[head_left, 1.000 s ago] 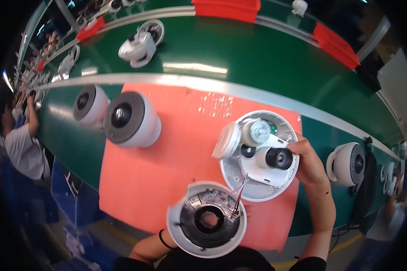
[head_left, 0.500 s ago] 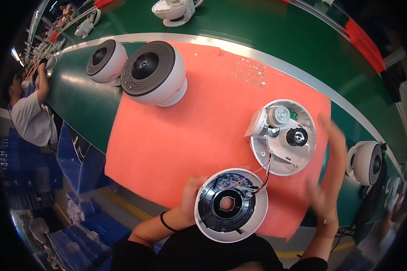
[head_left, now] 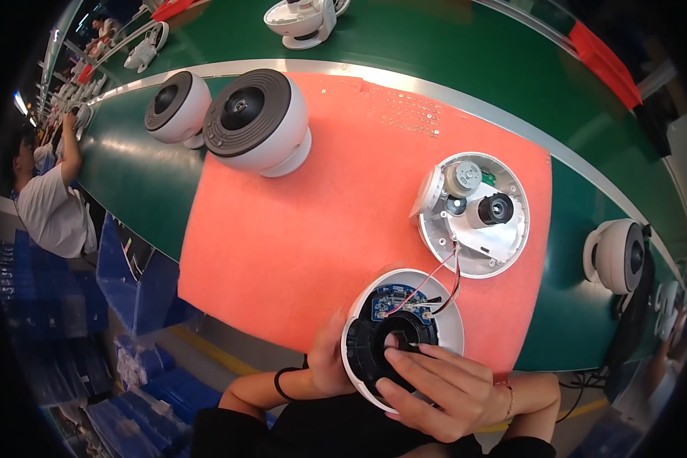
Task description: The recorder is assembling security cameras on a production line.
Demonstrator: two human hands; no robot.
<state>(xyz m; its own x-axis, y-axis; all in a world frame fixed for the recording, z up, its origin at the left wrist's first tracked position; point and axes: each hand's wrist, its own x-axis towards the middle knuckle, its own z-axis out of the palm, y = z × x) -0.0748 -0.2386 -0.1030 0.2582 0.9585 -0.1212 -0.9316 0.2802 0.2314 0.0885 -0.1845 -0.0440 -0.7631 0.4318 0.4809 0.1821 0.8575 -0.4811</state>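
A round white housing (head_left: pixel 452 320) with a black inner ring and a blue circuit board (head_left: pixel 401 303) is at the near edge of the mat. My left hand (head_left: pixel 329 363) grips its left rim, fingers partly hidden behind it. My right hand (head_left: pixel 449 385) reaches across the lower right of the housing, its bent fingertips close together at the black centre ring. Whatever they pinch is too small to make out. Thin red and dark wires (head_left: pixel 456 281) join the board to an opened white shell (head_left: pixel 477 269) with a silver motor (head_left: pixel 463 178) and a black cylindrical part (head_left: pixel 495 208).
On the salmon mat (head_left: pixel 313 244), small metal screws (head_left: pixel 412 116) stand in rows. At left are two white fan heads (head_left: pixel 258 126) (head_left: pixel 177 107) with grey faces; another fan head (head_left: pixel 614 256) is at right. A green conveyor (head_left: pixel 435 46) runs behind. A co-worker (head_left: pixel 53 198) sits far left.
My right hand has come from the mat's right side to the housing's centre. The housing has shifted slightly right and up and tilted, with my left hand still on it.
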